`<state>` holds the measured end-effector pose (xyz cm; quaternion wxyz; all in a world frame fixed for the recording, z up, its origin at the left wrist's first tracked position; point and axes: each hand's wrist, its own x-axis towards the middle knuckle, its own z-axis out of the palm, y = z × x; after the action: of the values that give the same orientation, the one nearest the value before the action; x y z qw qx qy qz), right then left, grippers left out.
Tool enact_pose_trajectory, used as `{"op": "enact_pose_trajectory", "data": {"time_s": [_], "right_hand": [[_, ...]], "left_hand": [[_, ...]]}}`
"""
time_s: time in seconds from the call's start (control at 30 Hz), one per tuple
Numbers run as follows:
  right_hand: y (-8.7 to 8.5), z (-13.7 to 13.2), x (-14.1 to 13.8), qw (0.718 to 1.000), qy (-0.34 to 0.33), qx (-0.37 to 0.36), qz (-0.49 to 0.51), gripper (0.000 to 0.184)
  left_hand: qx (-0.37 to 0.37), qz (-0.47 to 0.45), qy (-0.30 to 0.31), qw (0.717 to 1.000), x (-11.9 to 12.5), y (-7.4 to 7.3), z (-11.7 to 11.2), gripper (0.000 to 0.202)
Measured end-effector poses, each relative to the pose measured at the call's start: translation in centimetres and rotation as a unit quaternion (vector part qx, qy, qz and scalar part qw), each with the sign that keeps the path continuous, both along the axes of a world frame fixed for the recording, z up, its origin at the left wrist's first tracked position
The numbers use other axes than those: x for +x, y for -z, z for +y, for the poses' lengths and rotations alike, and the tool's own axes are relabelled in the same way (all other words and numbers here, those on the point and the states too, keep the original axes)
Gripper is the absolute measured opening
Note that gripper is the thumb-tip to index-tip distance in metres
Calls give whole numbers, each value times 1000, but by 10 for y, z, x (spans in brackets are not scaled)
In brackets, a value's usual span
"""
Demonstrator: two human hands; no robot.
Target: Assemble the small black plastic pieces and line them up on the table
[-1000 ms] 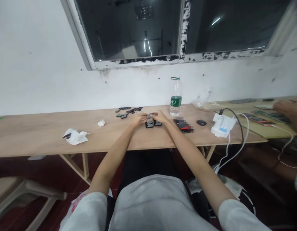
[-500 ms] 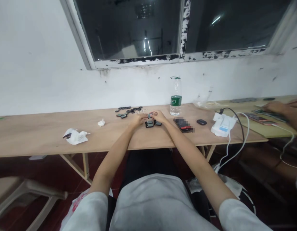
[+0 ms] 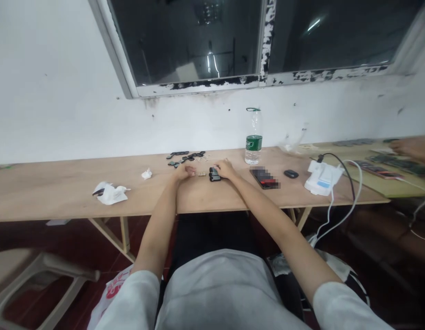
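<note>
Near the middle of the long wooden table (image 3: 54, 192), close to its front edge: left hand (image 3: 184, 172) set down with fingers curled into a loose fist, thumb on top; too small to tell whether anything sits inside. Just right of it, and apart from it, a tiny pale piece (image 3: 201, 174) on the bare wood. Right of that again, a small stack of black pieces (image 3: 214, 174), hard against the right hand (image 3: 226, 168). Right hand lowered at the stack's right side, fingers bent and narrow, touching it; cannot tell whether gripping or only resting. Only the pale piece in the gap between left hand and stack. Behind the left hand, nearer the wall, a loose scatter of more dark pieces (image 3: 186, 157), clear of both hands. Further left, a small crumpled tissue (image 3: 146, 173) and, nearer the front edge, a larger white wad of paper (image 3: 109, 194). Behind and right of the right hand, an upright clear bottle (image 3: 253, 145) with a green label. Right of the right forearm, a dark phone (image 3: 264, 178) lying flat, then a small black oval case (image 3: 291, 173), then a white charger block (image 3: 322, 178) with cables (image 3: 361, 182) trailing off the table edge. At the far right, on an adjoining table, another person's hand (image 3: 413, 147), blurred, beside a row of flat dark devices (image 3: 380, 170).
</note>
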<state>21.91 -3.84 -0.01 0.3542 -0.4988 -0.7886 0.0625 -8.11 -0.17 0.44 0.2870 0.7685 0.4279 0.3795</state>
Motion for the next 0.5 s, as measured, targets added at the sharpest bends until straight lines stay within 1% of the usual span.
{"op": "enact_pose_trajectory", "data": {"time_s": [0.07, 0.13, 0.2, 0.27, 0.37, 0.5], "right_hand": [[-1, 2, 3, 1000, 12, -9, 13, 16], [-1, 5, 10, 999, 38, -21, 30, 17], [1, 10, 20, 996, 67, -39, 45, 16], [4, 14, 31, 993, 81, -63, 55, 14], [10, 21, 42, 990, 82, -97, 62, 10], [16, 28, 49, 989, 62, -93, 100, 9]], "left_hand": [[-18, -20, 34, 999, -1, 3, 3, 46], [-21, -28, 50, 998, 2, 6, 4, 48], [-23, -26, 38, 999, 6, 7, 5, 48], [-27, -21, 19, 999, 10, 9, 5, 47], [-31, -15, 19, 999, 13, 10, 5, 47], [-12, -19, 47, 999, 15, 11, 5, 50]]}}
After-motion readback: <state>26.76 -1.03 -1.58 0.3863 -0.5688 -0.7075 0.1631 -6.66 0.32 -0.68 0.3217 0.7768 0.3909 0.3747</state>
